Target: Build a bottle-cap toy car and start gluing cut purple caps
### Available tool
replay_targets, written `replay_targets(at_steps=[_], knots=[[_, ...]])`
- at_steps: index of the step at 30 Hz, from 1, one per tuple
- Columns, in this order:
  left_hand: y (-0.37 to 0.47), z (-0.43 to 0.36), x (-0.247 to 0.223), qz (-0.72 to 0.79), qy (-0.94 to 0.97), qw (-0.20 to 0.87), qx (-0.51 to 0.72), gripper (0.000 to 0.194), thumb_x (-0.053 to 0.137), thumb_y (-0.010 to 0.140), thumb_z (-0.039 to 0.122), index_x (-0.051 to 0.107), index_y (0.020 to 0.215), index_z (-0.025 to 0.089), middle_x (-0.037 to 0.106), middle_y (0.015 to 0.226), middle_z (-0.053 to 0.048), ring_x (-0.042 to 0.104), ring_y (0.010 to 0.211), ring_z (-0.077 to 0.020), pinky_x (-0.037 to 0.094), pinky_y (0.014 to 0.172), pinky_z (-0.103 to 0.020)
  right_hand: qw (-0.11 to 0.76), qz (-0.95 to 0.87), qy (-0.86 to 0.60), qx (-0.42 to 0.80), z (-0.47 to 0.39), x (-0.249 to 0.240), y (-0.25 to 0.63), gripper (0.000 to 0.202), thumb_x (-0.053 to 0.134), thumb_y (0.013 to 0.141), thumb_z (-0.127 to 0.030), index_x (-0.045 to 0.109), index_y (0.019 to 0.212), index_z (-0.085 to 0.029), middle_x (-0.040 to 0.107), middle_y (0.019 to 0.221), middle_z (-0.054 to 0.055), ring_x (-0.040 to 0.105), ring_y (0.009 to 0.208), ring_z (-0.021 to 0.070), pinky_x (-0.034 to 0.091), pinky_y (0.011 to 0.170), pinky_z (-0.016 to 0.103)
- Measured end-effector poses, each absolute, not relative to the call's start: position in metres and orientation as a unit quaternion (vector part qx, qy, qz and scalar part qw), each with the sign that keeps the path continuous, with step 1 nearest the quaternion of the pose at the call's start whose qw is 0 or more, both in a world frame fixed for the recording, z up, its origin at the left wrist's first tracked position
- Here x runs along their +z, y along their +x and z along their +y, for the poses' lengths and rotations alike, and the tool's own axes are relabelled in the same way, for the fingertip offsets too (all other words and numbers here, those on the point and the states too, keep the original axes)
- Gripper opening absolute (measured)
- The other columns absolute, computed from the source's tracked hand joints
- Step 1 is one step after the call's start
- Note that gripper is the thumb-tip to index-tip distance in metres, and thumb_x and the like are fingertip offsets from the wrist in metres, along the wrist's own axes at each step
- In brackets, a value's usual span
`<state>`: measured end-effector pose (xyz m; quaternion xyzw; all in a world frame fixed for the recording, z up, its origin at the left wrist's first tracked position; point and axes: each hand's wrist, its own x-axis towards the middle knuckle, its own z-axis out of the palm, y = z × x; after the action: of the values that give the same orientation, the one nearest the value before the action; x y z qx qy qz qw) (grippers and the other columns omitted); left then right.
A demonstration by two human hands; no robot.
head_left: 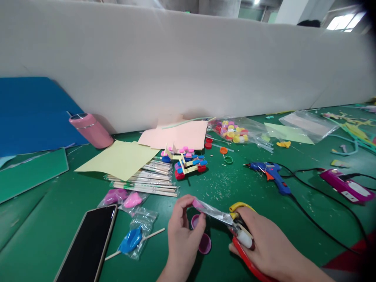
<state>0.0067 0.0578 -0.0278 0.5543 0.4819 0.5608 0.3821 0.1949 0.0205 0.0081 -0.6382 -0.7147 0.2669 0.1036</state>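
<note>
My right hand (264, 239) is closed round scissors (217, 213) with a red and a yellow handle; the metal blades point left. A white cylindrical piece (245, 239) shows by the scissors' pivot, against my fingers. My left hand (185, 235) pinches a small pink piece (197, 204) between thumb and index finger, right at the blade tips. Under this hand, a purple cap (195, 221) is partly hidden by the thumb. Another purple cap (205, 243) rests on the green table (217, 184). Beyond the hands stands a small model (189, 162) of coloured sticks with red and blue caps.
A blue glue gun (270, 172) trails a cord at right, near a magenta device (345, 186). Stick bundles (147, 186), yellow paper (117, 158) and a phone (88, 243) lie left. A pink cup (92, 131) leans by the white partition (176, 66); bagged caps (232, 131) lie behind.
</note>
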Motion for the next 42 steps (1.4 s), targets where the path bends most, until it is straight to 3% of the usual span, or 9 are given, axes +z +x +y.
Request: replay_targets(at_steps=[11,14,19,25,31,35,38,42], knots=[[0.009,0.058,-0.032,0.492,0.572,0.326,0.57,0.028,0.057,0.069,0.007,0.051,0.091,0.023,0.052,0.097,-0.003,0.052,0.092,-0.014,0.045,0.077,-0.023,0.077,-0.703,-0.662,0.248,0.023,0.007,0.19,0.03,0.058,0.069,-0.047,0.046,0.081,-0.022,0.06,0.075,0.001,0.053,0.063,0.02,0.03,0.053,0.027],[0.008,0.058,-0.031,0.501,0.545,0.36,0.568,0.027,0.059,0.069,0.011,0.053,0.093,0.022,0.053,0.097,-0.004,0.054,0.092,-0.0143,0.046,0.079,-0.025,0.073,-0.702,-0.663,0.25,0.022,0.007,0.19,0.03,0.057,0.07,-0.049,0.046,0.079,-0.022,0.06,0.073,0.001,0.054,0.062,0.0202,0.029,0.052,0.027],[0.008,0.058,-0.029,0.517,0.482,0.453,0.543,0.025,0.062,0.068,0.017,0.056,0.092,0.02,0.062,0.082,-0.002,0.061,0.074,-0.0136,0.05,0.068,-0.024,0.071,-0.705,-0.662,0.243,0.021,0.006,0.191,0.029,0.056,0.071,-0.048,0.045,0.079,-0.022,0.059,0.073,0.001,0.053,0.062,0.0202,0.03,0.052,0.027],[0.008,0.056,-0.031,0.534,0.529,0.365,0.55,0.025,0.061,0.064,0.012,0.058,0.087,0.021,0.063,0.082,-0.001,0.061,0.073,-0.013,0.05,0.066,-0.021,0.081,-0.711,-0.664,0.217,0.022,0.006,0.19,0.028,0.059,0.069,-0.044,0.046,0.081,-0.021,0.057,0.078,0.003,0.052,0.065,0.0199,0.032,0.055,0.028],[0.009,0.056,-0.026,0.539,0.528,0.346,0.558,0.025,0.062,0.061,0.011,0.059,0.084,0.019,0.063,0.078,-0.001,0.061,0.07,-0.0135,0.051,0.064,-0.022,0.057,-0.702,-0.674,0.223,0.025,0.006,0.19,0.028,0.057,0.069,-0.047,0.047,0.077,-0.021,0.06,0.074,0.002,0.054,0.062,0.0214,0.03,0.052,0.027],[0.008,0.056,-0.022,0.54,0.516,0.355,0.562,0.024,0.063,0.061,0.012,0.059,0.084,0.017,0.063,0.08,-0.002,0.061,0.073,-0.015,0.051,0.07,-0.026,0.055,-0.698,-0.666,0.256,0.023,0.009,0.189,0.028,0.055,0.071,-0.046,0.049,0.082,-0.021,0.062,0.073,0.003,0.057,0.062,0.022,0.03,0.052,0.027],[0.007,0.058,-0.022,0.535,0.52,0.349,0.567,0.025,0.063,0.062,0.012,0.059,0.085,0.017,0.062,0.083,-0.003,0.06,0.076,-0.0153,0.051,0.072,-0.027,0.08,-0.674,-0.651,0.34,0.022,0.008,0.186,0.024,0.057,0.071,-0.042,0.05,0.079,-0.021,0.061,0.068,0.0,0.053,0.057,0.0164,0.029,0.049,0.024],[0.007,0.059,-0.019,0.521,0.508,0.366,0.581,0.022,0.064,0.063,0.012,0.058,0.084,0.017,0.061,0.081,-0.003,0.059,0.076,-0.0146,0.05,0.071,-0.026,0.153,-0.623,-0.575,0.507,0.025,0.003,0.188,0.028,0.05,0.076,-0.046,0.041,0.068,-0.021,0.042,0.055,-0.006,0.037,0.046,0.0081,0.027,0.043,0.02]])
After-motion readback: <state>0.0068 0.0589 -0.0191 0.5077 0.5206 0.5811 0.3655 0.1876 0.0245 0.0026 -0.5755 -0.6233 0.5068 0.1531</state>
